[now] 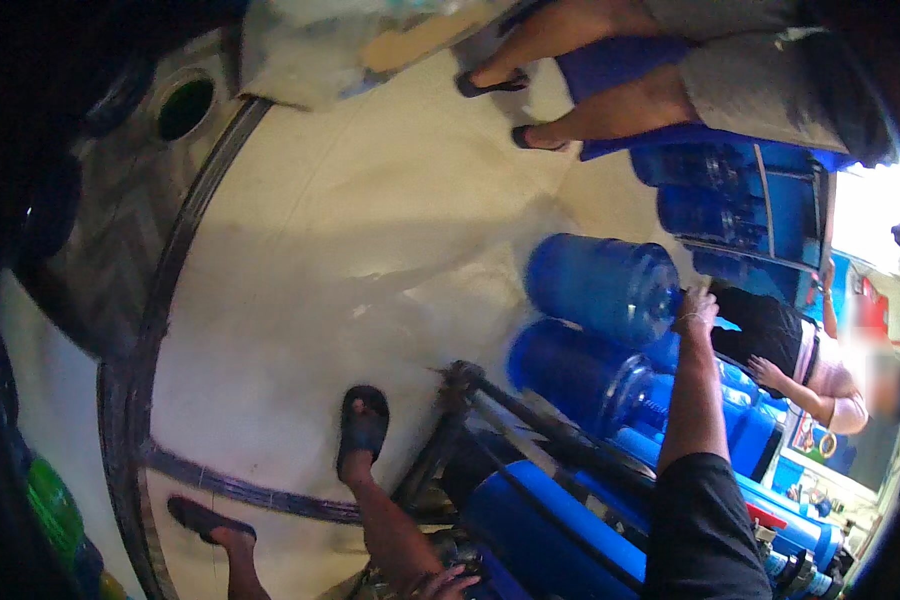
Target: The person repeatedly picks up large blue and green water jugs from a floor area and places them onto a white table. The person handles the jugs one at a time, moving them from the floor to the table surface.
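Observation:
My right hand (698, 307), at the end of a black-sleeved arm, is closed round the neck of a large blue water jug (598, 285). The jug's rounded body points left, away from my hand. A second blue jug (570, 370) lies right alongside it, partly behind a dark metal frame. At the lower edge, beside my bare leg, part of my left hand (452, 582) shows. Its visible fingers are apart, and I see nothing in them; the rest is cut off by the picture's edge.
Blue cylinders (560, 525) and the dark frame (530, 415) fill the lower right. A rack of blue jugs (705, 215) is at upper right. One person (835, 370) leans over jugs; another's legs (610, 110) are at the top. Pale floor (300, 270) spreads leftward to a dark edge strip.

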Demonstrator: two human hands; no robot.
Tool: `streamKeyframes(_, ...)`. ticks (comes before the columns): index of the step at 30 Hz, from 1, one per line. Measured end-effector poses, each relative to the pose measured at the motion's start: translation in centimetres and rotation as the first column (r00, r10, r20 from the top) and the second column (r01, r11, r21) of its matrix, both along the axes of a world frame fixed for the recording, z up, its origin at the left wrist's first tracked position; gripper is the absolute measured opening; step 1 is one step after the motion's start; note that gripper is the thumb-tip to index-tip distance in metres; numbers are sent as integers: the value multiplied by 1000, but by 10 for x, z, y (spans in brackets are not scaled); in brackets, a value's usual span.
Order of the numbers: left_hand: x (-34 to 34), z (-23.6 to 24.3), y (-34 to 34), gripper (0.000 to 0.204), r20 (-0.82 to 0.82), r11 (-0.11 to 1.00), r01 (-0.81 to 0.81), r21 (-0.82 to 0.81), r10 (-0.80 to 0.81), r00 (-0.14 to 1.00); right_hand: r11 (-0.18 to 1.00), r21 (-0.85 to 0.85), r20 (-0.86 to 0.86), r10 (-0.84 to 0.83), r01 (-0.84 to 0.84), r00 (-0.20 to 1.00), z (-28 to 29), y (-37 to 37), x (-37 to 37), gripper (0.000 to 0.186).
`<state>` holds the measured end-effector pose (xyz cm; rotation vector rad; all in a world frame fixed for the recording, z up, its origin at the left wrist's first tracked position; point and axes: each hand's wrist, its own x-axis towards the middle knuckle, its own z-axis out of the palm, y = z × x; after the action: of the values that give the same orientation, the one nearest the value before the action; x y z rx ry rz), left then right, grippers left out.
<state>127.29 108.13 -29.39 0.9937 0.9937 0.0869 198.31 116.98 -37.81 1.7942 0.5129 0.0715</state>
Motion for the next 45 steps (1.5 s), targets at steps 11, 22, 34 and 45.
streamKeyframes(11, -20, -11, -8, 39, 20, 990, 115, 86, -117, 993, 964, -266, -234, -38, -26, 971, -40, 94, -136, 46)
streamKeyframes(22, -101, -31, -31, 45, 209, 971, -221, 88, 199, 958, 854, -436, -427, 79, -282, 901, -42, 155, -416, 30)
streamKeyframes(34, -240, -128, -2, 66, -31, 411, -610, -678, 813, 582, 841, -279, -652, 190, -464, 734, 31, 139, -661, 30)
streamKeyframes(45, -284, -171, 30, 87, -493, -244, -718, -653, 856, 158, 877, 466, -881, 473, -116, 35, 80, 98, -879, 63)
